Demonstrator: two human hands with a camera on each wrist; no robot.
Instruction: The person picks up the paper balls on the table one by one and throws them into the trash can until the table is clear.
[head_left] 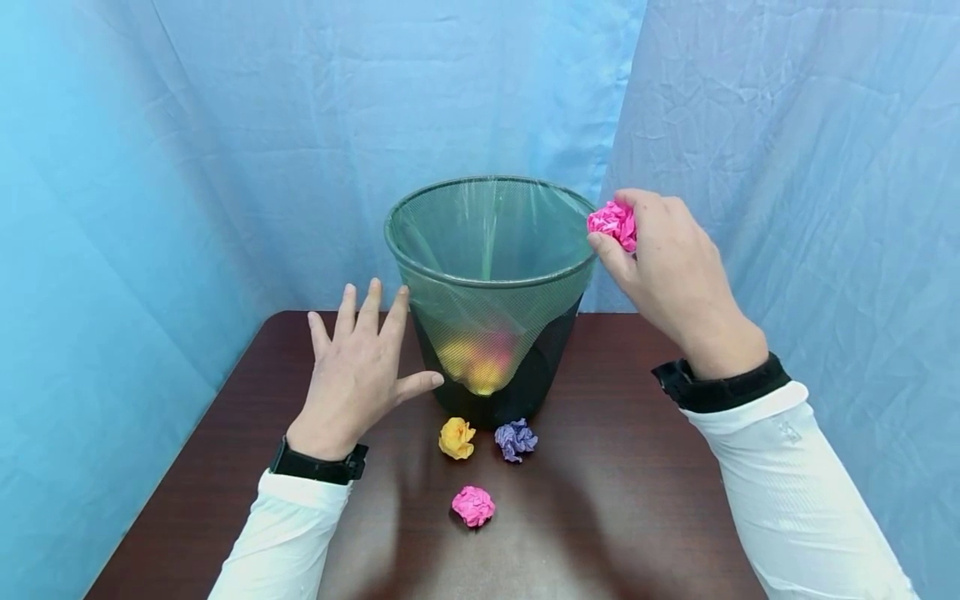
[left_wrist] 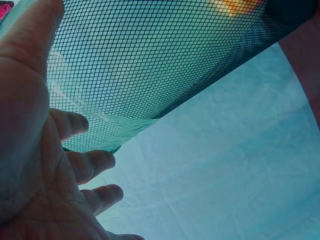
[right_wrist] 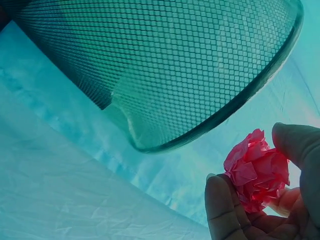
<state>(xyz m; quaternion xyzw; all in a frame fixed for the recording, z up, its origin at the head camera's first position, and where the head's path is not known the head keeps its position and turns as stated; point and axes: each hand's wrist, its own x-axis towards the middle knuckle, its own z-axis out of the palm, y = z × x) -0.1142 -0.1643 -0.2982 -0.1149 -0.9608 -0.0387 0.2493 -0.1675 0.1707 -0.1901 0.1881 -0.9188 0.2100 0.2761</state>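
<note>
A mesh wastebasket (head_left: 551,358) with a thin green liner stands on the table, yellow and pink crumpled paper showing through its lower side. Beside its right rim my right hand (head_left: 671,267) pinches a pink crumpled paper ball (right_wrist: 257,172) between thumb and fingers. In the right wrist view, that ball is apart from the rim. My left hand (head_left: 356,367) is spread with straight fingers at the basket's left side; whether it touches the mesh I cannot tell. In front of the basket lie a yellow paper ball (head_left: 457,438), a purple paper ball (head_left: 515,440) and another pink paper ball (head_left: 473,506).
The dark brown table (head_left: 645,500) has its left edge running toward the lower left. Light blue cloth (head_left: 300,125) hangs behind it and at both sides. Each wrist wears a black band (head_left: 727,387) over a white sleeve.
</note>
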